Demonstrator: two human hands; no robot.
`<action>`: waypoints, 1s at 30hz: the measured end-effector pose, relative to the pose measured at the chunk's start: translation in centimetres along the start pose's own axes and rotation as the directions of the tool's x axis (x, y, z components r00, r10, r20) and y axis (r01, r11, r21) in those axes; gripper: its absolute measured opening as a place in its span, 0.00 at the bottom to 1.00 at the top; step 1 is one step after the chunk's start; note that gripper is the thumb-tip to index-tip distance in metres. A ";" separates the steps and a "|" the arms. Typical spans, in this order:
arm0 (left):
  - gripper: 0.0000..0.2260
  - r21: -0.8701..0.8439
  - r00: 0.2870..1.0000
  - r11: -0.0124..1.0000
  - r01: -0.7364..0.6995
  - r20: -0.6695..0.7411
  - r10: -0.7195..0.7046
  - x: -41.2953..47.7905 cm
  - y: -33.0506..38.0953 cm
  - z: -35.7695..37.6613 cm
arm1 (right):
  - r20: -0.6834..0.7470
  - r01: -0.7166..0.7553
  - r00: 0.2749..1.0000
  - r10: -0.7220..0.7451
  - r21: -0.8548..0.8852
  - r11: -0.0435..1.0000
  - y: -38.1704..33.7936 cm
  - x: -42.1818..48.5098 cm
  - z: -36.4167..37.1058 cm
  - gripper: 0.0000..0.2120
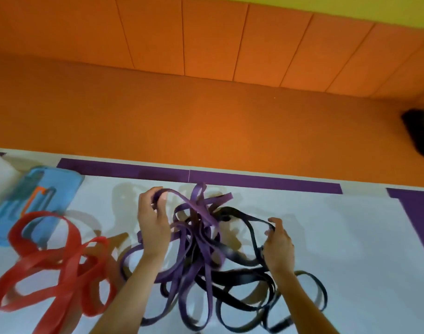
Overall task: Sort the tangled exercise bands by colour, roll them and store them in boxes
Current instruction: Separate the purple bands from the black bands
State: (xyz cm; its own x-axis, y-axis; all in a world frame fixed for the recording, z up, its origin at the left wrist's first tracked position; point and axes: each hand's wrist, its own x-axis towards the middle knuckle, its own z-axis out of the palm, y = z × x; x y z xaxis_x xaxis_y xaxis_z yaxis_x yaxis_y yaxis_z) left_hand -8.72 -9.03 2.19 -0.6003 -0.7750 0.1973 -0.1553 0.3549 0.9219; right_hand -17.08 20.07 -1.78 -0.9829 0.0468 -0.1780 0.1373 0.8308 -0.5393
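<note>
Head: left hand (153, 225) pinches one purple band (194, 205), right hand (278, 247) grips one black band (250, 216).

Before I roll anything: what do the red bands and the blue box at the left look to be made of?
Red bands: probably rubber or latex with a matte finish. They are flat strips standing in springy open loops with no creases.
Blue box: likely smooth moulded plastic, going by its rounded corners and even colour. It is blurred, so this is uncertain.
</note>
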 end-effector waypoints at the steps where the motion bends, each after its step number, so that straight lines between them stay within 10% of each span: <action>1: 0.08 -0.035 0.998 0.999 0.014 -0.064 -0.016 0.6 0.0 -0.8 | -0.045 -0.047 0.998 0.049 0.043 0.998 0.2 -0.4 -0.5 0.15; 13: 0.11 0.255 0.956 0.967 0.015 0.281 -0.089 2.4 -4.2 -3.4 | 0.143 -0.031 0.989 0.031 -0.006 1.000 4.8 -1.8 -2.6 0.18; 21: 0.17 0.672 0.830 0.725 -0.151 0.484 -0.276 -2.5 -3.6 0.6 | 0.401 0.147 0.916 -0.022 -0.284 0.948 3.2 -1.2 1.0 0.23; 27: 0.37 0.602 0.505 0.686 -0.409 0.775 -0.379 -7.4 -2.5 5.9 | 0.436 0.335 0.883 -0.171 -0.333 0.882 2.4 -2.0 4.3 0.28; 30: 0.43 0.720 0.604 0.555 -0.418 0.676 -0.423 -9.2 -4.3 6.8 | 0.520 0.415 0.824 -0.224 -0.287 0.863 1.9 -2.0 6.1 0.32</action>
State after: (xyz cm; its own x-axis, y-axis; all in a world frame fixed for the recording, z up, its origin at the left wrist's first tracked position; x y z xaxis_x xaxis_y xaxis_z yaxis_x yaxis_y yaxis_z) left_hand -7.82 0.14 -5.87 -0.8272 -0.2643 -0.4959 -0.4000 0.8968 0.1892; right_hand -14.08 18.15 -7.49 -0.7771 -0.4356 -0.4543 -0.3251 0.8958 -0.3030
